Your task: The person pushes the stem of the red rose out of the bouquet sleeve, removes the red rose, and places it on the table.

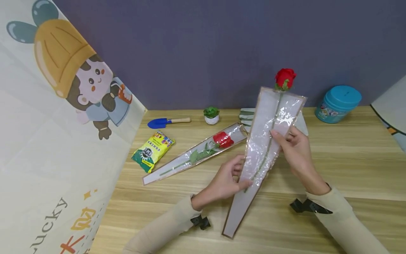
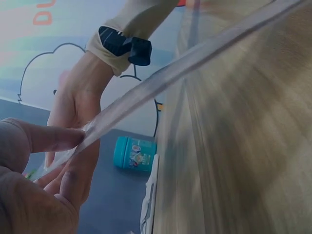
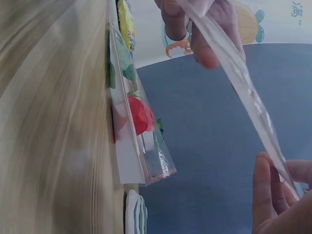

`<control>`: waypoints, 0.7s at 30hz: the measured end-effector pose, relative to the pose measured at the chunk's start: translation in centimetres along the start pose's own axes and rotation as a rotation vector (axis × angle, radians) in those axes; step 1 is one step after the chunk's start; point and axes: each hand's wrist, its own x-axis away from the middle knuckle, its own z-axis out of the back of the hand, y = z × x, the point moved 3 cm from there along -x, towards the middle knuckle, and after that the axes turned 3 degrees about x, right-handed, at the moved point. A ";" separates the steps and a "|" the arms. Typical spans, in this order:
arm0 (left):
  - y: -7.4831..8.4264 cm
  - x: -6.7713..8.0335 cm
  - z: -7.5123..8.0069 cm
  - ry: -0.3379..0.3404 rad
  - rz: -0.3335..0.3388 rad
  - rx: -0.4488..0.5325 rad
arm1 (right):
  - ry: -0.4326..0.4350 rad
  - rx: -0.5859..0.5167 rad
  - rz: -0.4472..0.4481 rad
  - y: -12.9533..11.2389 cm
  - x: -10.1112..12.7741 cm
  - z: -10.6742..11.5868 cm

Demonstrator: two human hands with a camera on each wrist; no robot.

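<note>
The wrapped rose (image 1: 264, 141) stands tilted between my hands above the table (image 1: 349, 169). My left hand (image 1: 226, 181) pinches its lower edge; my right hand (image 1: 293, 148) grips the upper part.

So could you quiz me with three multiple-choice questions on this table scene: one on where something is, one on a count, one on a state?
1. Where is the small blue trowel with a wooden handle?
A. in the left hand
B. on the wooden table near the far wall
C. on the teal round tin

2. How many red roses show?
A. one
B. two
C. four

3. The long clear plastic flower sleeve with the upright red rose is:
A. held by both hands
B. flat on the table
C. held by one hand

Answers: 1 B, it lies by the wall. 2 B, one held, the other red rose lies flat. 3 A, left hand and right hand both hold it.
</note>
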 end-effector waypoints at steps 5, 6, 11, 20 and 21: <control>-0.2 0.2 -0.2 -0.033 0.003 -0.025 | 0.026 -0.025 -0.004 0.0 -0.3 0.3; -0.2 0.2 -0.2 -0.034 0.002 -0.028 | 0.031 -0.032 -0.006 0.0 -0.4 0.3; -0.3 0.1 -0.1 -0.022 -0.005 -0.034 | 0.032 -0.046 0.007 -0.2 -0.4 0.2; 0.0 0.0 0.1 0.007 0.002 -0.015 | 0.024 -0.049 0.004 0.1 -0.3 -0.2; 0.0 0.0 0.2 0.010 0.000 -0.010 | 0.022 -0.041 0.009 0.1 -0.3 -0.3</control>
